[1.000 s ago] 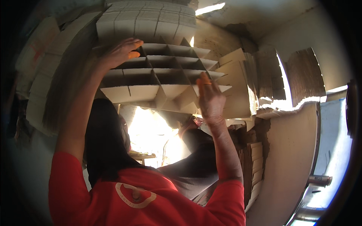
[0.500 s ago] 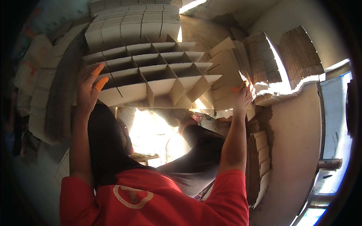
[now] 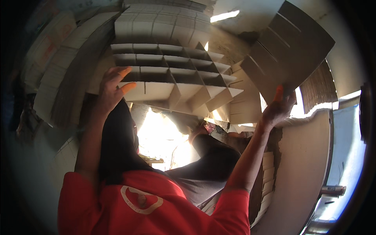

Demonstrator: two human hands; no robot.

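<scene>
My left hand (image 3: 111,89) rests open-fingered against the matte cardboard cell-grid divider (image 3: 172,80) at upper centre, while my right hand (image 3: 277,109) pinches a flat slotted cardboard strip (image 3: 288,49) upper right.

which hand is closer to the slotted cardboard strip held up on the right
Right. The right hand grips the slotted cardboard strip at its lower edge, while the left hand is far across, resting on the left side of the cardboard divider grid.
</scene>
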